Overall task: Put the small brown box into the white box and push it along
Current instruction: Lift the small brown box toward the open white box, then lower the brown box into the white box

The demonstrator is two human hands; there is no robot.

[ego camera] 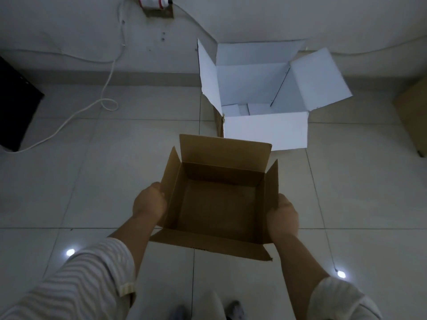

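I hold a small brown box (217,204), open-topped with its flaps spread and nothing inside, above the tiled floor in front of me. My left hand (149,203) grips its left side and my right hand (283,215) grips its right side. The white box (265,132) stands on the floor just beyond it, against the wall, with all flaps open. Its inside shows only folded white bottom flaps. The brown box's far flap overlaps the white box's near wall in view.
A white cable (69,118) loops over the floor at the left, running up the wall to a socket (157,8). A black object (13,105) sits at the far left. A brown carton (413,116) stands at the right edge. My feet (233,310) show at the bottom.
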